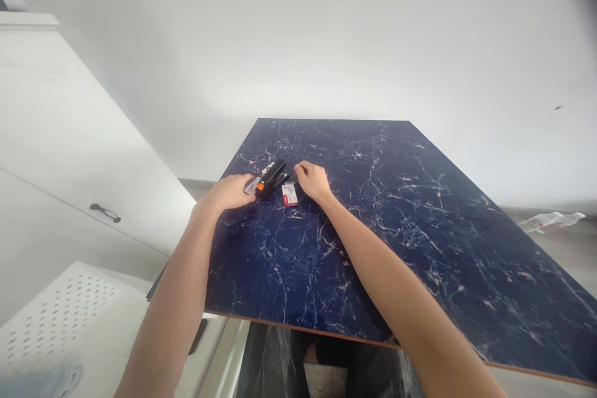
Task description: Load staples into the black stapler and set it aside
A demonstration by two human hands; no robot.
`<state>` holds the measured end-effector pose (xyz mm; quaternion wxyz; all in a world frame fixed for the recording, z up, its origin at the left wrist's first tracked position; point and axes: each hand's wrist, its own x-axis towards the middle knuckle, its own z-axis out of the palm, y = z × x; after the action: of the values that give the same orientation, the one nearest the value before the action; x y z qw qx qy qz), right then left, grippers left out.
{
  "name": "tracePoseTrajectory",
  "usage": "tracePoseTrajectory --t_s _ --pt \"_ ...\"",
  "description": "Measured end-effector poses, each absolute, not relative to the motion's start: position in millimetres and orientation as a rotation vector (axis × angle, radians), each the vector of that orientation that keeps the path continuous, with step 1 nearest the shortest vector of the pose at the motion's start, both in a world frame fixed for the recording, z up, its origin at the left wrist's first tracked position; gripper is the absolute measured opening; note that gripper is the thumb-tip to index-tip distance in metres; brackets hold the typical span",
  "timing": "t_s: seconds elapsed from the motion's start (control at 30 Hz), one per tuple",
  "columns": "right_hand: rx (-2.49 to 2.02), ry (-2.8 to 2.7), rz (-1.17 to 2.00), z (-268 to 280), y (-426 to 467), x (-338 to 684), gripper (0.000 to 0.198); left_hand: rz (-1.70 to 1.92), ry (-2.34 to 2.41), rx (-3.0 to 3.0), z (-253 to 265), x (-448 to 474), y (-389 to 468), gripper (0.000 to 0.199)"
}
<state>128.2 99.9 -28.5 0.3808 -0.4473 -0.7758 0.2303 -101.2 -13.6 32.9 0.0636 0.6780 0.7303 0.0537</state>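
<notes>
A black stapler [273,177] with an orange end piece lies slanted on the dark blue marble-patterned table [373,199]. My left hand [233,191] is closed around its near left end, thumb on the far side and fingers on the near side. Between thumb and fingers shows a clear plastic piece [252,185], partly hidden by the stapler. Just right of the stapler, a small red and white box [290,194] rests flat. Beyond that box, my right hand [313,180] is on the table with fingers curled and pinched; whatever they hold is too small to make out.
To the left stands a white cabinet [93,137] with a dark handle [105,212]. A white perforated panel [60,305] is at lower left. Crumpled clear plastic [553,221] lies past the table's right edge. A pale wall [326,37] rises behind the table.
</notes>
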Motion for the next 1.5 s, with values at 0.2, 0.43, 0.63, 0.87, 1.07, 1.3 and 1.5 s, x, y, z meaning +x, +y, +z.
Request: tracePoseTrajectory --t_s 0.2,0.43,0.63,0.87,1.07,1.3,1.5 --pt "-1.010 -2.156 0.658 -28 98 128 0.034 -0.151 2.229 1.872 44 -98 -28 0.066" --pt "-0.920 -2.136 0.871 -28 103 131 0.048 0.568 2.082 2.156 24 -107 -3 0.048" --pt "-0.883 -2.169 0.847 -30 103 129 0.047 0.729 2.022 2.088 9 -87 12 0.050" --pt "-1.074 -2.109 0.623 -28 103 129 0.035 0.766 2.170 2.200 10 -84 11 0.050" --pt "-1.106 -1.967 0.533 -26 99 132 0.033 1.093 2.237 2.267 19 -70 0 0.045" --pt "-0.889 -2.026 0.397 -19 63 198 0.032 1.134 1.611 2.590 34 26 -35 0.037" --pt "-0.976 -2.334 0.422 -6 48 296 0.022 0.739 1.268 2.679 14 95 -24 0.031"
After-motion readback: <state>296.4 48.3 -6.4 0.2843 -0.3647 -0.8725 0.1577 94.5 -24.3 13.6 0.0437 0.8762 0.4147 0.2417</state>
